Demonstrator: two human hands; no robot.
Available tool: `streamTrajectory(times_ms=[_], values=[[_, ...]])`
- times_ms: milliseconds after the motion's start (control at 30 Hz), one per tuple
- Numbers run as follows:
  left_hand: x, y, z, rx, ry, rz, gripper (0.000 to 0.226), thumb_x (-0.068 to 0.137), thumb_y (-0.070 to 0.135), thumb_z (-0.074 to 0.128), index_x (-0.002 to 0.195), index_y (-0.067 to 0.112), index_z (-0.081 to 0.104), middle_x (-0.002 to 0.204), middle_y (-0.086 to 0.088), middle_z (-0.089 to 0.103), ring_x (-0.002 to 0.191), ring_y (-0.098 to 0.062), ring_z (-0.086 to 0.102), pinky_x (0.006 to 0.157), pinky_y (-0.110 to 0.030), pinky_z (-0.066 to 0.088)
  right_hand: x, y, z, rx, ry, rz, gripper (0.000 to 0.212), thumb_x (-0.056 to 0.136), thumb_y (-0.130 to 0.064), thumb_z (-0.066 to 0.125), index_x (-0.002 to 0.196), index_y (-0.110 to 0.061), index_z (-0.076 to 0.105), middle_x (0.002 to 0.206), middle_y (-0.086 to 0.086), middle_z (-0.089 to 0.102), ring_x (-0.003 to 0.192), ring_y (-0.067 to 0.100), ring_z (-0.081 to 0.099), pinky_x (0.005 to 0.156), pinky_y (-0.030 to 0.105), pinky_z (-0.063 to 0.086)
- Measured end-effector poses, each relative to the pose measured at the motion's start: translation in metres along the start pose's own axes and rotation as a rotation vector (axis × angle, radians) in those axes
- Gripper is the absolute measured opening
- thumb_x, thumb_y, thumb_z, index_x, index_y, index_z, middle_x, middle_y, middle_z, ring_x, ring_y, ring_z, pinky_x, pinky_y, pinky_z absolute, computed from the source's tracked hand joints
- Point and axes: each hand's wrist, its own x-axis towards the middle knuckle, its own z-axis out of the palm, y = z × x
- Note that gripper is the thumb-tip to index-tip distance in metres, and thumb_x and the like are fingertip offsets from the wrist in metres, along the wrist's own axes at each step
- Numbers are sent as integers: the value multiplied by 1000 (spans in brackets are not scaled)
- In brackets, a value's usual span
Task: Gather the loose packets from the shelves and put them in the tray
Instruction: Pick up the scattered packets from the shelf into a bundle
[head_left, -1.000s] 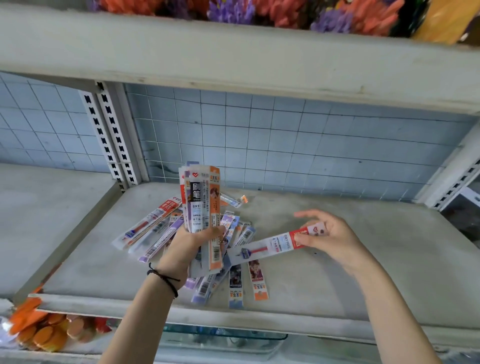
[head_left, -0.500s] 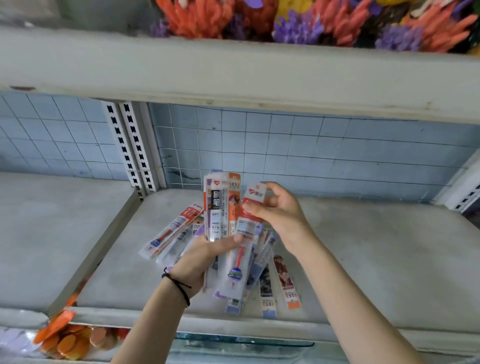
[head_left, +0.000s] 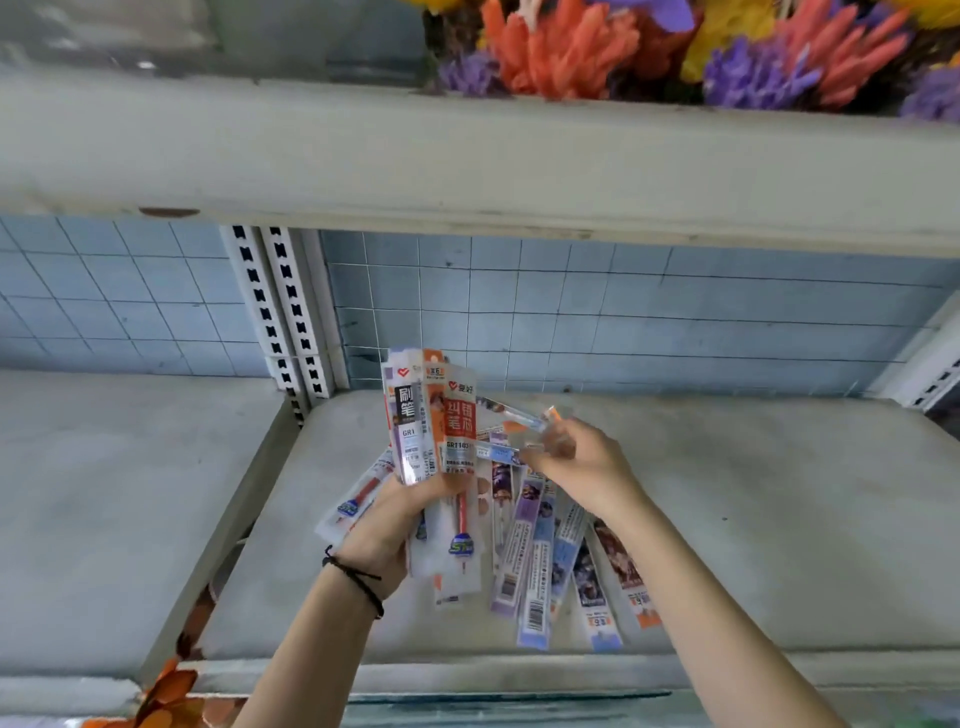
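Scuffed grey shelf (head_left: 727, 519), left hand (head_left: 384, 525) gripping glossy flat packets (head_left: 431, 415), right hand (head_left: 582, 467) pinching one

Loose packets (head_left: 540, 561) lie on the shelf (head_left: 753, 519), near its front edge. The left hand (head_left: 395, 525) holds a bundle (head_left: 428, 415) upright above them, with the right hand (head_left: 582, 467) just beside it. Flowers (head_left: 675, 47) sit on the shelf above.

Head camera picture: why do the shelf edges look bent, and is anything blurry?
Head view: the wide-angle lens bows the upper shelf; the right hand and its clear packet are motion-smeared, while the left hand bundle's print reads sharp; light is soft, with faint shadows.
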Motion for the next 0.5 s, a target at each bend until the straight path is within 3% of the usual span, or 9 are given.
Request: streamTrajectory(times_ms=[133,233,400,500], values=[[8,-3,-6,13,-10,-16,39,64,11,67,102,7,63,78,-10,75,66,-21,72,55,-32,57,-8,33,2,-423,-25,137,84,64,-75,64,120,-15,47,118,4,49,106,22,53,83,34,49],[14,-4,-7,43,-16,-29,40,66,11,67,105,7,62,82,-11,75,69,-22,72,57,-32,57,-15,36,6,-459,2,161,98,58,-77,66,128,-13,40,124,8,41,115,28,44,89,38,45],[18,-3,-5,30,-41,-33,34,65,9,67,99,9,64,80,-11,75,68,-23,72,55,-32,57,-12,36,16,-87,80,-41,91,66,-32,84,141,-18,34,128,1,41,120,20,47,97,25,40],[19,-3,-4,5,-44,-30,31,63,7,66,94,9,63,73,-8,74,61,-20,71,51,-30,56,-10,39,21,74,137,-119,86,64,-22,86,137,-26,41,123,-5,49,111,12,55,96,32,48]])
